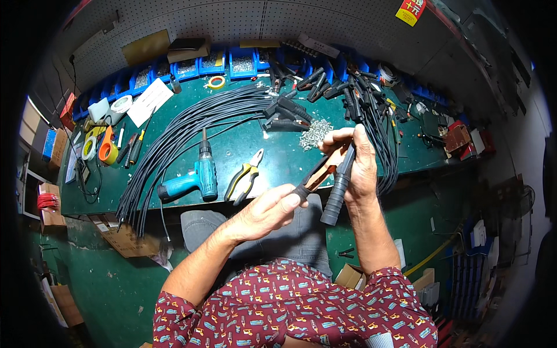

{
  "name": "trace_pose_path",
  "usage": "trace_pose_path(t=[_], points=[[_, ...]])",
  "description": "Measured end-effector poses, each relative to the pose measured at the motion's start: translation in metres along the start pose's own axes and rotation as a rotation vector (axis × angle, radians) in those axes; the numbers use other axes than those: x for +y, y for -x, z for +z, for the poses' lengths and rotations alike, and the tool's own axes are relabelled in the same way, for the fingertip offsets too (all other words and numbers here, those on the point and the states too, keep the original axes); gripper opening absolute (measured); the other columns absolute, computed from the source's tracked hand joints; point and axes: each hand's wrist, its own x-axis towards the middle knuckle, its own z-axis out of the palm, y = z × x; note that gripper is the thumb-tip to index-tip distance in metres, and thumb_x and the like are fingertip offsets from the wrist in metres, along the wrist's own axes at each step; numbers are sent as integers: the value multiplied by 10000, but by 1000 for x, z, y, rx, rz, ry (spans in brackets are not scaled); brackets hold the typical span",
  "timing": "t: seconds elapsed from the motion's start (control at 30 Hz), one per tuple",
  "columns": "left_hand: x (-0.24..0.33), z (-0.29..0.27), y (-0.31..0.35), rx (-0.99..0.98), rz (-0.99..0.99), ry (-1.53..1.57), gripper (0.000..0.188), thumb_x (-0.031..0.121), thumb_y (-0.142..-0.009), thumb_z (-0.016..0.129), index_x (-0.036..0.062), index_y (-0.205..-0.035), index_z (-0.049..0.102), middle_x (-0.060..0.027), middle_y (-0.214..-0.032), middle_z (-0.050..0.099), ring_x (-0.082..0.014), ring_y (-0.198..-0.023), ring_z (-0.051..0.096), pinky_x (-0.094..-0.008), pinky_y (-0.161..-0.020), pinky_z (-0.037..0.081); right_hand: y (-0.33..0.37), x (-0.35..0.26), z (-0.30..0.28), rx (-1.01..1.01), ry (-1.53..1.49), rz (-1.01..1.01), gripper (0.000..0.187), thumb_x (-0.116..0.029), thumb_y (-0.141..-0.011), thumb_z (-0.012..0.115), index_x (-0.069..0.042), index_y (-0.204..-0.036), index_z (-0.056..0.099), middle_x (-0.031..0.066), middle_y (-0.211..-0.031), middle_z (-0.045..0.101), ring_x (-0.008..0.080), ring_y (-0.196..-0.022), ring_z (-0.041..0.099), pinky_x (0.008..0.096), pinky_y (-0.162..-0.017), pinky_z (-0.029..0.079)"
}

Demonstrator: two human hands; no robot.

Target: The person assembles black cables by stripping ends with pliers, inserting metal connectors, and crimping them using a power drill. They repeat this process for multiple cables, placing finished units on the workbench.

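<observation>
Above the bench's front edge I hold a black-handled clamp with copper-coloured metal showing between its two handles. My left hand is closed round the end of one handle. My right hand grips the clamp near its other end, thumb up along it, and hides that part. The second handle hangs down free between my hands. Just beyond, a heap of small metal screws or fittings lies on the green bench. Pliers with yellow and black handles rest left of my hands, beside a teal cordless drill.
A long bundle of black cables curves across the bench and over its front edge. More black clamps lie at the middle, with others and cables at the right. Blue parts bins line the back. Tape rolls sit left.
</observation>
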Motion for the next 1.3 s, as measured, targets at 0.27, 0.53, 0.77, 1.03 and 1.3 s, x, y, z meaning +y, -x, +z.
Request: trace_pose_path(t=[0.27, 0.53, 0.77, 1.03, 1.3], points=[[-6, 7, -3, 239, 246, -622, 259, 240, -1077, 519, -15, -1052, 554, -140, -768, 530, -289, -696, 545, -426, -653, 462, 10, 8, -1, 142, 127, 68, 451, -340, -1107, 423, 31, -957, 632, 183, -862, 720, 164, -599, 647, 272, -597, 551], [-17, 9, 5, 126, 130, -344, 293, 325, -1084, 528, 48, -1177, 545, -62, -718, 562, -197, -567, 553, -322, -526, 454, 26, 18, 5, 98, -107, 263, 528, -388, -1100, 376, 71, -976, 607, 273, -975, 715, 261, -593, 699, 366, -512, 605], [-37, 13, 29, 159, 134, -297, 401, 326, -1088, 524, 22, -1348, 551, -5, -825, 539, -108, -676, 494, -271, -614, 456, 24, 0, -12, -160, -360, 746, 723, -582, -1049, 350, 67, -1146, 653, 287, -1176, 689, 372, -963, 732, 512, -769, 629], [-31, 29, 42, 120, 32, -600, 342, 279, -1106, 445, -7, -1263, 547, -216, -789, 603, -371, -719, 632, -417, -697, 497, 54, 7, -7, -189, 359, 768, 733, -609, -1067, 367, 36, -963, 697, 160, -858, 748, 152, -693, 709, 258, -582, 561], [-40, 31, 38, 44, 32, -500, 399, 314, -1125, 383, -16, -1225, 585, -144, -788, 604, -268, -705, 599, -382, -676, 480, 81, 24, -6, -357, 485, 478, 685, -520, -1106, 350, 12, -841, 689, 122, -794, 721, 146, -686, 669, 280, -673, 548]])
